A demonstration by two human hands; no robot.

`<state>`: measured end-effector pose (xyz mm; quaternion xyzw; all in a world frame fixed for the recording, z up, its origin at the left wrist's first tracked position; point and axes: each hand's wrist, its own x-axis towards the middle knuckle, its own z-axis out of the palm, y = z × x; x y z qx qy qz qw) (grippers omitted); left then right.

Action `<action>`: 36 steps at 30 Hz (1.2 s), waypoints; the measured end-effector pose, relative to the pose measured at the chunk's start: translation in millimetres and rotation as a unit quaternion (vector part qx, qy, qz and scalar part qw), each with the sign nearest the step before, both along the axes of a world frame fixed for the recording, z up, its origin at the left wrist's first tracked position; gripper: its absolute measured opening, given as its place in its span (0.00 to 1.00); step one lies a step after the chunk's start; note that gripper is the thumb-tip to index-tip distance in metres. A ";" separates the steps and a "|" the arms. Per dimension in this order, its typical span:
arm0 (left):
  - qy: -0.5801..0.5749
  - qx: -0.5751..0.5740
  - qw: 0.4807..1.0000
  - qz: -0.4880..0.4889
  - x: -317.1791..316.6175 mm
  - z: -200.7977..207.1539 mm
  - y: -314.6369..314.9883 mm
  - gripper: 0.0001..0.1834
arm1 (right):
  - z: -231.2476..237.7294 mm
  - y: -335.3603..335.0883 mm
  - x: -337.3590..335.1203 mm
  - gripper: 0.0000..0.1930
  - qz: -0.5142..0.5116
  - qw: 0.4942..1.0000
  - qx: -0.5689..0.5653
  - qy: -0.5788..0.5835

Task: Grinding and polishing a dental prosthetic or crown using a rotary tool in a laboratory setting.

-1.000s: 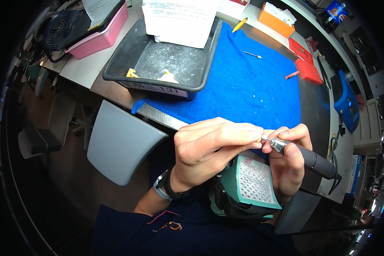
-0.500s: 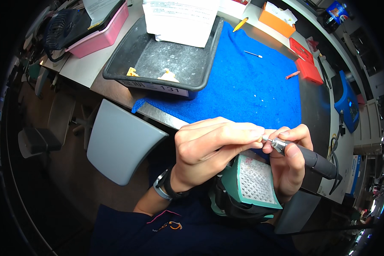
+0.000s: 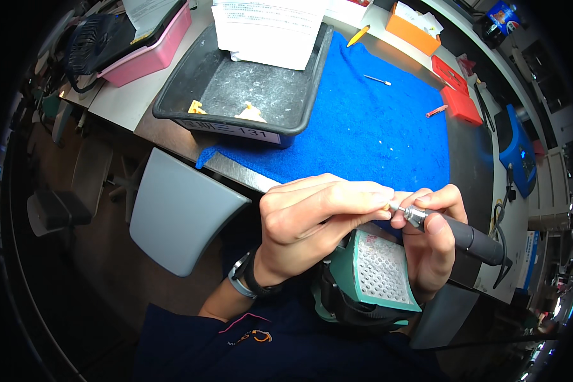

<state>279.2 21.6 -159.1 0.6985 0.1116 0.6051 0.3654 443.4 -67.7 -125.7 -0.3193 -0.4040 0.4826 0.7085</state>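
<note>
My left hand (image 3: 325,213) pinches a tiny yellowish piece (image 3: 386,206) between thumb and fingertips; most of it is hidden, so its kind is unclear. My right hand (image 3: 436,239) is wrapped around a dark rotary handpiece (image 3: 458,233) with a metal nose. The pale grinding tip (image 3: 395,206) on its thin shank points left and meets, or nearly meets, the piece. The fingertips of both hands are close together over the near edge of a blue towel (image 3: 369,137). Below them is a teal housing (image 3: 347,274) with a perforated whitish panel and black straps.
A black tray (image 3: 162,105) holds yellowish pieces and a white paper sheet (image 3: 270,32). On the towel lie a white-tipped rod (image 3: 377,80) and a red stick (image 3: 437,111). Red boxes (image 3: 461,106), an orange box (image 3: 412,33) and a pink bin (image 3: 149,54) stand around. A grey chair back (image 3: 184,213) is at left.
The grinding tip has shifted very slightly left along with the handpiece, and a little more of the yellowish piece shows. Both hands otherwise keep their grip and place.
</note>
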 end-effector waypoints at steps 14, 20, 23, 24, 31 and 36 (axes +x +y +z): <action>0.025 -0.041 0.999 -0.011 0.4 5.8 -2.5 0.14 | -2.5 2.8 -2.6 0.08 -0.028 0.999 0.019 0.016; 0.012 0.000 1.000 -0.018 -0.1 0.7 0.3 0.15 | -2.2 0.7 0.6 0.09 -0.025 1.000 0.011 -0.004; 0.003 -0.003 1.000 -0.016 -0.3 -0.5 0.0 0.15 | -1.4 0.4 2.4 0.09 -0.013 1.000 0.006 -0.011; -0.002 -0.005 1.000 -0.017 0.2 -0.3 -0.1 0.15 | -1.2 0.3 2.5 0.09 -0.013 1.000 0.006 -0.011; -0.003 -0.013 1.000 -0.012 0.1 0.0 -1.7 0.15 | -1.1 0.5 0.6 0.08 -0.012 1.000 0.003 0.003; -0.005 -0.012 1.000 -0.011 0.1 -1.5 -1.7 0.15 | -2.0 0.9 0.8 0.08 -0.001 1.000 0.011 0.013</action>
